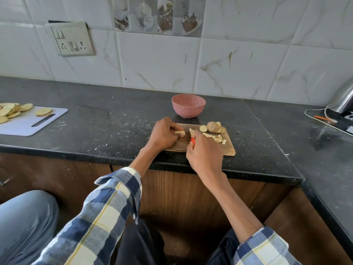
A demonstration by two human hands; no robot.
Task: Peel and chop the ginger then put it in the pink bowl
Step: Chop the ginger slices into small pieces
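Left hand (164,133): my fingers curl over a pale ginger piece (180,132), pinning it to the wooden chopping board (228,148) at frame centre.
Right hand (205,152): clenched around a red-handled knife (193,141); my own knuckles hide the blade.
Ginger: slices (214,127) stacked at the board's upper right, diced bits (219,139) just below them.
Pink bowl (188,105): above the board, near its upper edge, on the black counter (114,119).
Left edge: white cutting board (28,121) carrying potato slices (11,110).
Right edge: steel kettle (343,100) with cable (315,116).
Upper left: switch panel (71,38) on tiled wall.
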